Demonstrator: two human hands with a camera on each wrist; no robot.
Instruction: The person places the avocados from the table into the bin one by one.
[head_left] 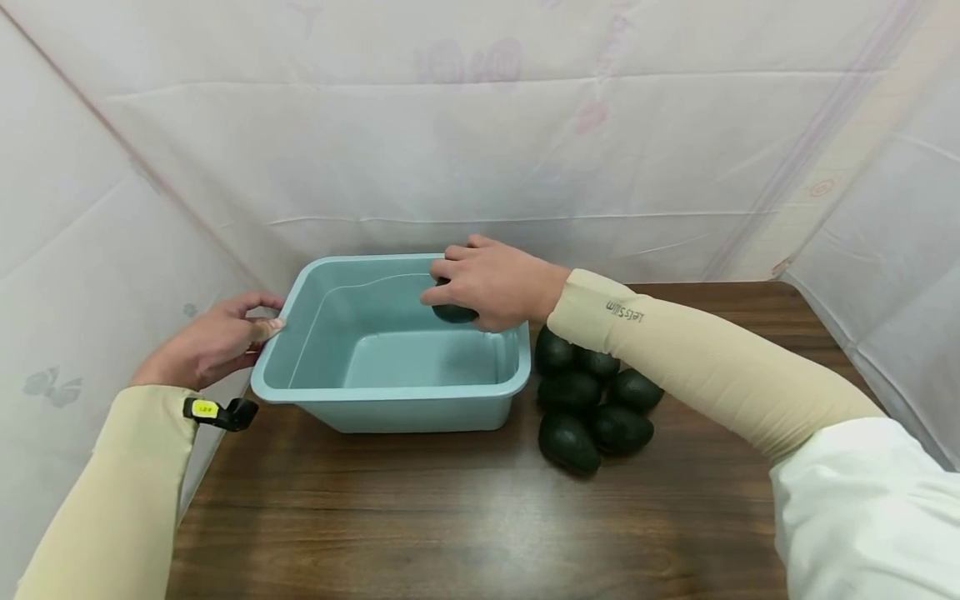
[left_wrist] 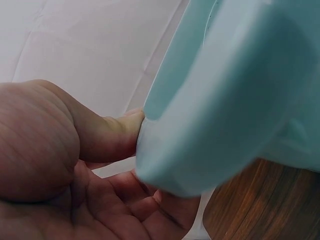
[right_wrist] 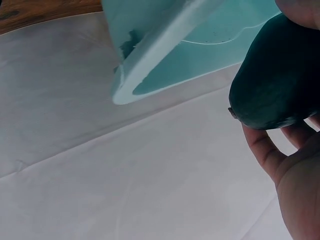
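Your right hand (head_left: 491, 283) holds a dark green avocado (head_left: 452, 312) over a pale blue-green tub (head_left: 390, 392). The heap of avocados (head_left: 596, 398) near the desk's right edge is the same dark green. The desk (head_left: 465, 517) is dark brown wood grain. Your sleeves (head_left: 697, 358) are beige, one with grey lettering; the curtains (head_left: 480, 125) behind are white, faintly printed in pink.

The near half of the counter (head_left: 420, 517) lies bare, giving broad room in front of the basin (head_left: 390, 400). The basin fills the left middle; its hollow is free except at the far right corner, where the right hand (head_left: 491, 283) holds an avocado (head_left: 452, 312) over the rim. The left hand (head_left: 213, 342) blocks the basin's left rim, tight against the white sheeting (head_left: 90, 250). Just right of the basin, a heap of avocados (head_left: 592, 400) under the right forearm narrows that side; further right, the counter is free up to the sheeting.
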